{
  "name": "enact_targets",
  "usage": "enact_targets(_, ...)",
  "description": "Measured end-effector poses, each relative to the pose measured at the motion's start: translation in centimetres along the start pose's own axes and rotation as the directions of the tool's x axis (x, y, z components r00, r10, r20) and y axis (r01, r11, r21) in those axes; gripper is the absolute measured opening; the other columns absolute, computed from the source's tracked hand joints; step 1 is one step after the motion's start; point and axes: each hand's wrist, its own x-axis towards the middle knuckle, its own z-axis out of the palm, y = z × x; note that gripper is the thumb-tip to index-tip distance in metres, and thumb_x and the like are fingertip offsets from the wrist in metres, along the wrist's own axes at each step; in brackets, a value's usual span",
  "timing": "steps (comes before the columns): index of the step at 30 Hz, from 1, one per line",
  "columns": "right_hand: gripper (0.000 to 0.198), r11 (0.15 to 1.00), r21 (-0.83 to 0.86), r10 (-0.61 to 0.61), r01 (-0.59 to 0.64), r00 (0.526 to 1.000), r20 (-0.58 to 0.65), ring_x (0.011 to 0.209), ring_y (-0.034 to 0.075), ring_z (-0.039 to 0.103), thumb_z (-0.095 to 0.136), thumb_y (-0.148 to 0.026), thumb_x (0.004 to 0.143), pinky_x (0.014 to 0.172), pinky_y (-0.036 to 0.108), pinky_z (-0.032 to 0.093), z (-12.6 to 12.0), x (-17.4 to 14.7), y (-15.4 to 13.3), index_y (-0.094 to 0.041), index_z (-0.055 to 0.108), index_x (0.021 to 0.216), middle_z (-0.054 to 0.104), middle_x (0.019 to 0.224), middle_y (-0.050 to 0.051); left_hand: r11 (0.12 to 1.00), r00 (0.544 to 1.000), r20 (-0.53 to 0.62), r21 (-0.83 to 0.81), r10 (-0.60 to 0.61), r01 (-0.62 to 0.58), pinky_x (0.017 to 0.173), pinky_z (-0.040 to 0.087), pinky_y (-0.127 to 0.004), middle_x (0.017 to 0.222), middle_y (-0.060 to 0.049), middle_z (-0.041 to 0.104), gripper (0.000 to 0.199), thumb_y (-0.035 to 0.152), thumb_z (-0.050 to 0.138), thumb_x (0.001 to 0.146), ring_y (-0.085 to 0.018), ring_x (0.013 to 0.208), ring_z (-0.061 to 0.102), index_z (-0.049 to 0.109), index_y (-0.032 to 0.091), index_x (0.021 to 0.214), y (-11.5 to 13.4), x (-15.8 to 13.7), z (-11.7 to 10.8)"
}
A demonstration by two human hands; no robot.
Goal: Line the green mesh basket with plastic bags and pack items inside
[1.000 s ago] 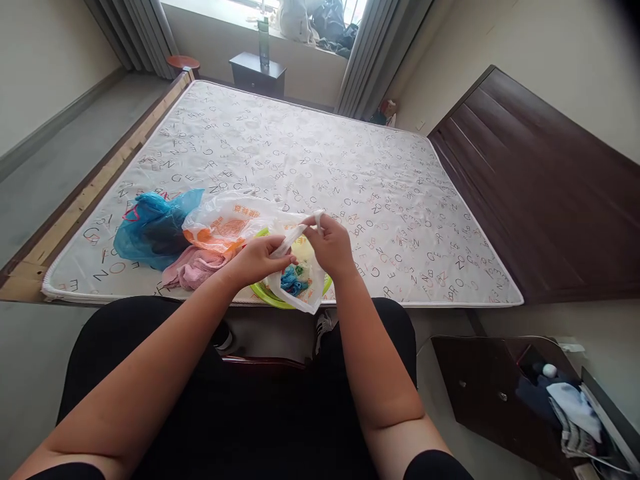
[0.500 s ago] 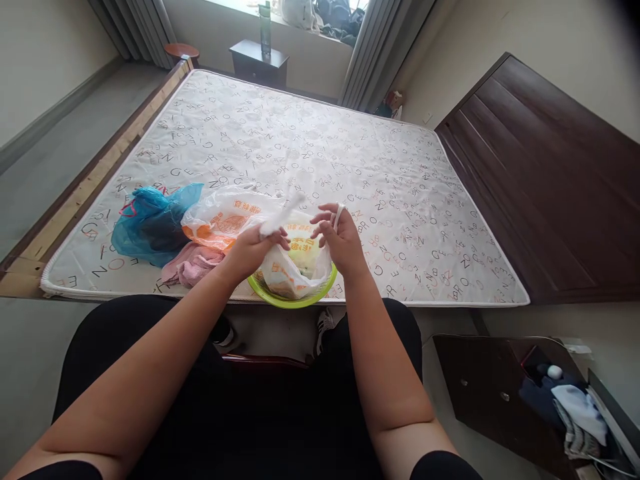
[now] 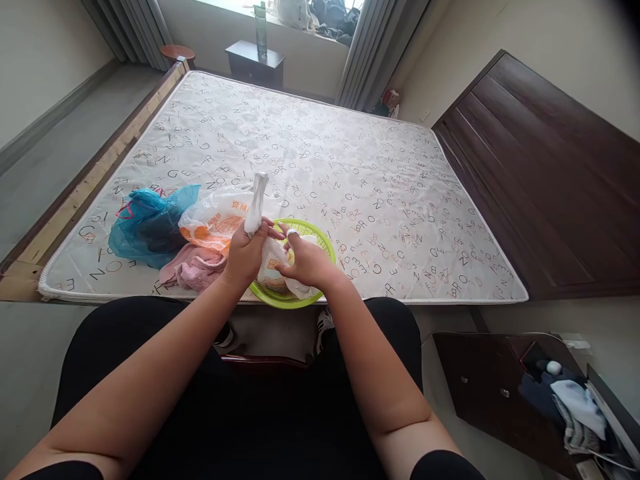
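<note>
My left hand (image 3: 247, 250) is closed around one gathered, twisted handle of a white plastic bag (image 3: 273, 263), and the handle's end sticks up above the fist. My right hand (image 3: 306, 261) is close beside it, fingers curved and partly apart, with a white loop of the bag's other handle around a finger. Beneath both hands the bag rests in a lime-green plastic basket (image 3: 327, 243) at the mattress edge. Orange print shows on the bag; my hands hide much of it, and its contents are hard to make out.
Left of the basket lie a pink towel (image 3: 197, 268), a white plastic bag with orange print (image 3: 213, 220) and a blue plastic bag (image 3: 145, 230) with something dark inside. They rest on a letter-patterned mattress (image 3: 390, 200). A dark cabinet (image 3: 490, 373) stands at lower right.
My right hand has moved left toward the left hand and over the basket. The handle in my left hand now points upright, and the bag's opening has been drawn together.
</note>
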Motion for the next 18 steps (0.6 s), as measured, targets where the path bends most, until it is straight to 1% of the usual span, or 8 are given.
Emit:
enact_targets(2, 0.054, 0.997, -0.066, 0.029, -0.028, 1.000, 0.013, 0.094, 0.025, 0.067, 0.068, -0.034, 0.091, 0.079, 0.033, 0.050, 0.0, 0.3, 0.7, -0.023, 0.054, 0.142, 0.073, 0.107, 0.008, 0.999, 1.000, -0.008, -0.042, -0.005, 0.004, 0.088, 0.057, -0.038, 0.074, -0.003, 0.074, 0.035, 0.053, 0.072, 0.091, -0.024, 0.085, 0.076, 0.066, 0.020, 0.099, -0.1, 0.1, -0.1)
enact_targets(4, 0.018, 0.996, -0.082, 0.043, -0.042, 0.999, 0.022, 0.080, 0.021, 0.063, 0.063, -0.034, 0.095, 0.070, 0.031, 0.045, 0.2, 0.7, 1.6, -0.021, 0.068, 0.106, 0.070, 0.089, 0.005, 0.992, 1.000, -0.011, -0.123, -0.029, 0.028, 0.084, 0.058, -0.036, 0.071, -0.001, 0.071, 0.035, 0.052, 0.073, 0.090, -0.022, 0.081, 0.075, 0.064, 0.021, 0.100, -0.1, 0.1, -0.1)
enact_targets(5, 0.016, 0.997, -0.062, 0.043, -0.041, 0.999, 0.027, 0.074, 0.019, 0.060, 0.062, -0.036, 0.096, 0.067, 0.030, 0.042, 0.4, 0.9, 2.0, -0.021, 0.067, 0.091, 0.067, 0.081, 0.004, 0.983, 0.998, -0.004, -0.177, -0.056, 0.055, 0.081, 0.059, -0.035, 0.068, 0.001, 0.068, 0.035, 0.052, 0.074, 0.090, -0.020, 0.078, 0.074, 0.062, 0.021, 0.100, 0.0, 0.1, 0.0)
enact_targets(7, 0.027, 0.999, 0.012, 0.034, -0.034, 0.999, 0.030, 0.067, 0.016, 0.053, 0.063, -0.039, 0.097, 0.064, 0.029, 0.038, 0.7, 1.3, 2.7, -0.021, 0.061, 0.076, 0.061, 0.071, 0.001, 0.953, 0.991, 0.025, -0.273, -0.130, 0.132, 0.075, 0.059, -0.033, 0.062, 0.006, 0.058, 0.037, 0.052, 0.075, 0.089, -0.016, 0.067, 0.069, 0.059, 0.023, 0.104, 0.4, 0.0, 0.2)
enact_targets(10, 0.022, 0.992, 0.122, 0.039, -0.040, 0.999, 0.009, 0.067, 0.015, 0.052, 0.070, -0.039, 0.092, 0.064, 0.028, 0.037, 1.0, 1.5, 3.4, -0.022, 0.062, 0.082, 0.060, 0.072, -0.002, 0.924, 0.976, 0.048, -0.316, -0.213, 0.217, 0.059, 0.055, -0.027, 0.059, 0.010, 0.046, 0.041, 0.055, 0.072, 0.092, -0.009, 0.047, 0.051, 0.057, 0.027, 0.117, 1.0, -0.1, 0.4)
enact_targets(12, 0.021, 0.979, 0.200, 0.048, -0.050, 0.999, 0.017, 0.071, 0.015, 0.055, 0.074, -0.039, 0.087, 0.066, 0.027, 0.040, 0.9, 1.4, 3.7, -0.022, 0.065, 0.094, 0.063, 0.079, -0.002, 0.932, 0.974, 0.055, -0.281, -0.220, 0.227, 0.049, 0.046, -0.023, 0.061, 0.009, 0.047, 0.046, 0.058, 0.067, 0.094, -0.007, 0.042, 0.040, 0.053, 0.030, 0.128, 0.9, -0.1, 0.3)
enact_targets(15, 0.039, 0.940, 0.341, -0.020, 0.021, 1.000, -0.007, 0.083, 0.016, 0.061, 0.078, -0.043, 0.083, 0.075, 0.028, 0.046, 0.3, 1.1, 3.9, -0.023, 0.064, 0.114, 0.069, 0.097, 0.001, 0.970, 0.980, 0.057, -0.137, -0.193, 0.199, 0.047, 0.039, -0.021, 0.069, 0.007, 0.055, 0.056, 0.055, 0.065, 0.096, -0.007, 0.046, 0.043, 0.046, 0.032, 0.143, 0.0, 0.0, 0.1)
enact_targets(18, 0.039, 0.861, 0.501, -0.004, 0.085, 0.987, -0.161, 0.084, 0.015, 0.061, 0.065, -0.052, 0.093, 0.077, 0.029, 0.048, -0.2, 1.0, 3.9, -0.022, 0.061, 0.118, 0.068, 0.102, 0.004, 0.984, 0.987, 0.041, 0.089, -0.158, 0.154, 0.056, 0.044, -0.024, 0.076, 0.003, 0.062, 0.062, 0.049, 0.066, 0.095, -0.010, 0.057, 0.053, 0.044, 0.026, 0.148, -1.4, 0.0, -0.2)
